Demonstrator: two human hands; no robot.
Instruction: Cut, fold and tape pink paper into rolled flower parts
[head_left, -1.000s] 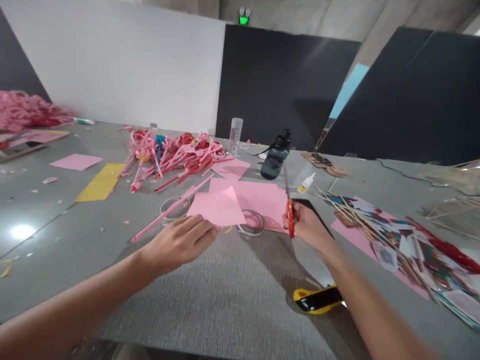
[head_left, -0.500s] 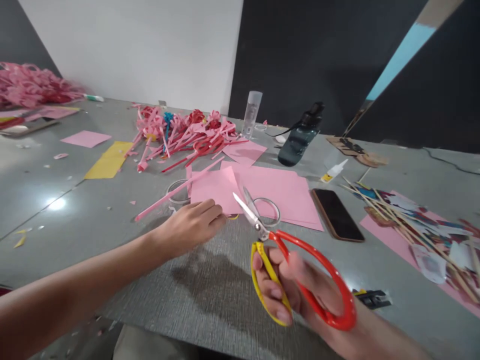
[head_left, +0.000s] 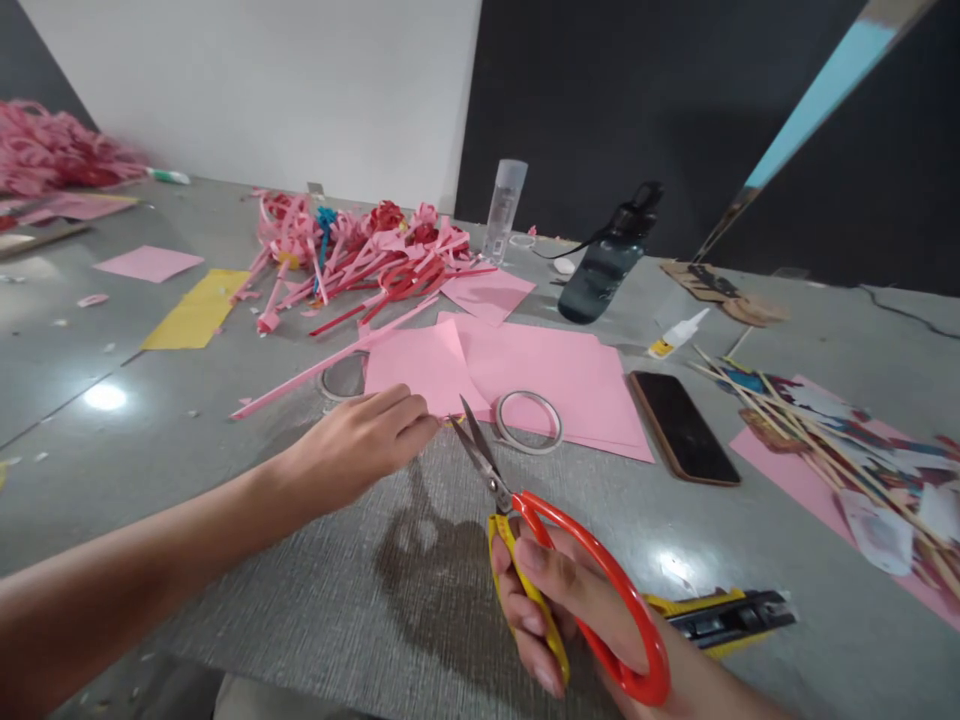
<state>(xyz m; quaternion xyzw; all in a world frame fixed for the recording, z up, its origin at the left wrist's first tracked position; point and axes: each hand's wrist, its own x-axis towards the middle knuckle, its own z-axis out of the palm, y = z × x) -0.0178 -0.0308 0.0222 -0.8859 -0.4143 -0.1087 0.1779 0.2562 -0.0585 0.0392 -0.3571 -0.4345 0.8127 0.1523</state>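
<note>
Here, nearest the tabletop's front edge, my right hand is wrapped through the loops of the scissors — fingers curled tight on the yellow and red handles, blades closed or nearly so. Their long axis runs up and to the left, tips aimed at the near corner of the pink paper sheet. My left hand lies flat just beside that corner, fingertips pinching its near edge, so the left is the hand on the paper and the blade tips stop just short of it. A yellow utility knife rests by my right wrist. Farther in lie a tape ring on the bigger pink sheets and a phone to the right — then a dark water bottle and a heap of pink paper sticks toward the back edge.
</note>
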